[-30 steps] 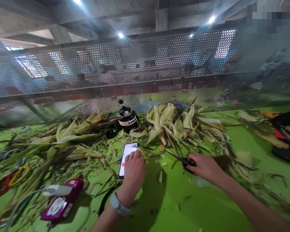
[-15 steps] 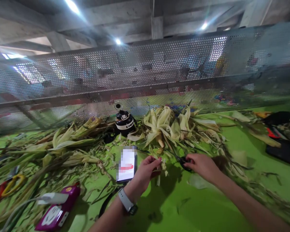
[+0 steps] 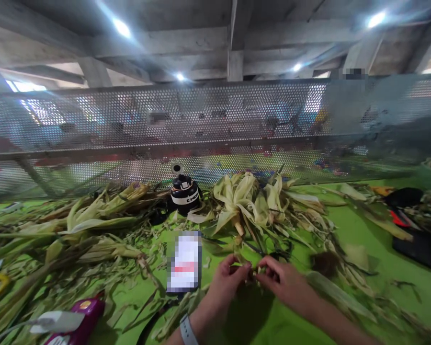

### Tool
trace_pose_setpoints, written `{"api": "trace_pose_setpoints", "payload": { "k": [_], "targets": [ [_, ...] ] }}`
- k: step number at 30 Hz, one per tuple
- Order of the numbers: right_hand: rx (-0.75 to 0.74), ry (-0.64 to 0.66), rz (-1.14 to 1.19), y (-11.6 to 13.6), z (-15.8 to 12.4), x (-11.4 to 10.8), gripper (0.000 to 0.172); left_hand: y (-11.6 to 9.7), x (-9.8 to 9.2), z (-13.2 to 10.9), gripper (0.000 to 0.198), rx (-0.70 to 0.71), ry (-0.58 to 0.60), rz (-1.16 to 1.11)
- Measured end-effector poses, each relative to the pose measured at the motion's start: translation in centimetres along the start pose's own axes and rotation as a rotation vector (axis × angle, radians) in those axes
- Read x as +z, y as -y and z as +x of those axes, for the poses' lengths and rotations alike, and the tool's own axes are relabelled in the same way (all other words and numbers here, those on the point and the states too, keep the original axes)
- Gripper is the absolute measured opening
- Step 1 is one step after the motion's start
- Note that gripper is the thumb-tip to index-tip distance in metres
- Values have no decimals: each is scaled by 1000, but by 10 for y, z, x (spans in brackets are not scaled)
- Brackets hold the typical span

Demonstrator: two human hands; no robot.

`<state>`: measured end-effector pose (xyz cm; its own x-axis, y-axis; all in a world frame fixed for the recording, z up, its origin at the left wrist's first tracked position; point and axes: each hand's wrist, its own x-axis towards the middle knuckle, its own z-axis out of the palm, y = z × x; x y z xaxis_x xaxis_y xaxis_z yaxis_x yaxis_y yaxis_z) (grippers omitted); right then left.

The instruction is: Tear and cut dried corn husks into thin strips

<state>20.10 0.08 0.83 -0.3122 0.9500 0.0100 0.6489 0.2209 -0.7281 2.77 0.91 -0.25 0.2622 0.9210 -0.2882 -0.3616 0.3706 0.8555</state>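
2 bare hands meet over the near middle of the green table [image 3: 380, 268], fingertips almost touching. Left hand [image 3: 227, 277]: thumb and index nearly closed in a pinch, pale bits showing at the tips. Right hand [image 3: 282, 281]: same, thumb and index drawn together, other fingers loosely curled. Between them is a small pale husk piece [image 3: 253, 274]; it looks held from both sides, but the fingers cover most of it, so exact shape cannot be told.

Doing this well, as I judge it: keep the pinch light and close to where the piece is worked, since thin dry husk likely splits or crumbles. Best let 1 hand steady while the other does the fine moves. Pull along the fibres, not across.

Dark scissors [image 3: 280, 254] lie just beyond the right hand, partly hidden; knuckles should stay off the blades. Phone [image 3: 185, 263] lies left of the left hand, apart from it; elbow room there is tight. Husk bundle [image 3: 239, 203] sits farther off, past the hands, with the black bottle [image 3: 185, 195] to its left. Broad pale husk [image 3: 341, 294] lies right, near the right forearm; avoid dragging it.
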Motion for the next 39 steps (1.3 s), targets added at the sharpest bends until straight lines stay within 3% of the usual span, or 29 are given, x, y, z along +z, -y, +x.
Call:
{"api": "trace_pose_setpoints", "payload": {
  "k": [10,16,22,27,29,34,36,39],
  "targets": [
    [36,-140,248,-9,1,-1,24,-11,-5,-3,31,76,-56,-28],
    [27,-133,282,-4,-1,-2,21,-12,-4,-3,33,76,-41,-98],
    [6,-2,250,1,-2,3,28,-11,-3,-6,27,97,-58,-44],
    [60,-88,320,6,0,3,29,-10,-1,-9,22,139,-112,-56],
    [56,-51,334,10,-2,2,30,-10,-2,-9,22,173,-127,-58],
    [57,213,367,15,-9,-10,26,-10,-9,-5,25,282,-179,5],
    [112,119,462,13,-7,-19,29,-7,-10,-3,27,284,-171,69],
    [200,-224,641,3,3,-37,34,4,-9,1,33,286,-69,193]
  ]
}}
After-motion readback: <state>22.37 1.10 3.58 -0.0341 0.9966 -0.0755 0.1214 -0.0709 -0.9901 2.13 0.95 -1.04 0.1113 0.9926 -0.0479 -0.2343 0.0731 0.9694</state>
